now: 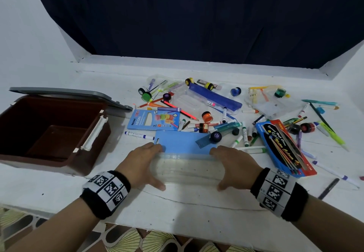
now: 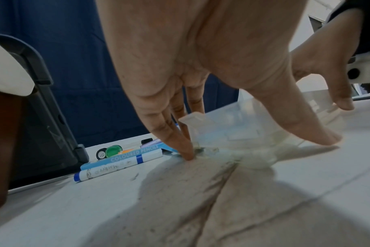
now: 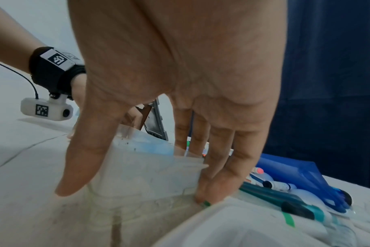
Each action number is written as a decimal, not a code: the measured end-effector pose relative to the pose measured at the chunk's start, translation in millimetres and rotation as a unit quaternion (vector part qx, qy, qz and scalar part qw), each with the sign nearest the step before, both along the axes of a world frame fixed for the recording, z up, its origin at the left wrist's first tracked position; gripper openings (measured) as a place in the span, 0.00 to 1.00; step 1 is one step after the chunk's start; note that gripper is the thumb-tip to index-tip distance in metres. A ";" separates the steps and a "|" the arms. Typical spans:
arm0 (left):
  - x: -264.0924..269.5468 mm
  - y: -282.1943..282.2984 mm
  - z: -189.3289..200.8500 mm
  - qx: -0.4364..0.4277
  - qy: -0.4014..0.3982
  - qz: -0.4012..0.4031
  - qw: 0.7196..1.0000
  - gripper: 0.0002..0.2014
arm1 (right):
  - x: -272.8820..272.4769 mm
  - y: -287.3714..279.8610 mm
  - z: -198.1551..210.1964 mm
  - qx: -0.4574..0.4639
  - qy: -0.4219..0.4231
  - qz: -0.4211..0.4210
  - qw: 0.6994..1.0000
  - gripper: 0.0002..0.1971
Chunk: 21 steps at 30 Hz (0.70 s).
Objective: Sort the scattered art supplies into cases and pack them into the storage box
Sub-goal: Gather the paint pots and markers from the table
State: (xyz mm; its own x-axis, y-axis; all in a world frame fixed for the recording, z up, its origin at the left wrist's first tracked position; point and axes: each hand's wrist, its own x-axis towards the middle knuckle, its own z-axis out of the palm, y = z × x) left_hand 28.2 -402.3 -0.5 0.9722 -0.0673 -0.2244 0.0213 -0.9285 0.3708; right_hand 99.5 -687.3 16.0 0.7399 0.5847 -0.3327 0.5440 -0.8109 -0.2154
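Two hands [image 1: 141, 162] [image 1: 234, 165] clamp clear case [image 1: 187, 170] ends — markers [image 1: 244, 131], pencil boxes [image 1: 153, 121] crowd beyond.

Two hands — the left hand [image 1: 141, 160] and right hand [image 1: 234, 165] — grip opposite ends of a clear plastic case [image 1: 187, 170] with an open blue lid [image 1: 185, 142] on a white table [image 1: 177, 212], an open brown storage box [image 1: 49, 133] at left, scattered markers and paint pots beyond.

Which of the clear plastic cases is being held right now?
The clear case nearest the table's front edge, with the light blue lid: the left hand and right hand grip its two ends. The other two clear cases lie untouched farther back among the pens.
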 end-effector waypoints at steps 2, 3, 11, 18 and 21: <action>-2.1 -0.2 -0.1 -0.001 -0.003 -0.006 1.000 0.51 | 0.3 -3.3 0.3 0.003 0.001 -0.005 1.000 0.49; -4.0 0.0 -0.7 -0.011 -0.005 -0.005 1.000 0.51 | 0.2 -6.2 1.1 0.005 0.008 -0.007 1.000 0.51; -2.4 2.9 25.8 -0.104 -0.068 -0.028 0.992 0.37 | 20.2 -29.6 10.4 0.287 -0.029 -0.158 0.944 0.18; 95.3 -39.4 38.9 -0.094 -0.101 -0.096 0.986 0.22 | 71.3 -13.9 7.1 0.236 -0.025 -0.140 0.961 0.19; 137.6 -58.5 30.0 -0.022 -0.055 -0.145 0.988 0.16 | 84.0 -7.0 5.2 0.183 -0.008 -0.109 0.977 0.22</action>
State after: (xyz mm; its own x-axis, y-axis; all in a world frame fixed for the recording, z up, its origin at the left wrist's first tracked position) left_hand 165.8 -460.9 29.5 0.9288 -0.3542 -0.1086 -0.2863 -0.8723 0.3963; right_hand 183.6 -694.3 21.1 0.8632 0.4909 -0.1180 0.3731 -0.7776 -0.5060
